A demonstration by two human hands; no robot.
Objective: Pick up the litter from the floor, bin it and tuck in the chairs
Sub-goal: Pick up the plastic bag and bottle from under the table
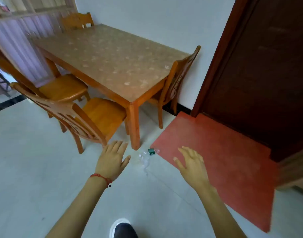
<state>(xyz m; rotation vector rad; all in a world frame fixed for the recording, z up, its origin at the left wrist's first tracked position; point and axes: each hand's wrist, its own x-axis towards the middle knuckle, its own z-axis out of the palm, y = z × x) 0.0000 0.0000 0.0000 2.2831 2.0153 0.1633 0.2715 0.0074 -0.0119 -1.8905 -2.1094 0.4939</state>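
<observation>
Clear plastic, a crushed bottle (148, 154) with a green label lies on the pale floor (35, 169) by the desk (104, 55) leg, touching the red mat's (216, 160) edge, between a left hand (112, 160) and right hand (192, 163) that hover with fingers spread, holding nothing. Slick and crumpled, it could skid under the desk if nudged; two chairs (89, 117) stand pulled out close by, easy to bump.

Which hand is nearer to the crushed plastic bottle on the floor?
Left. The left hand hovers open just left of the crushed plastic bottle, its thumb almost there. The right hand hovers open farther off, over the red mat.
</observation>
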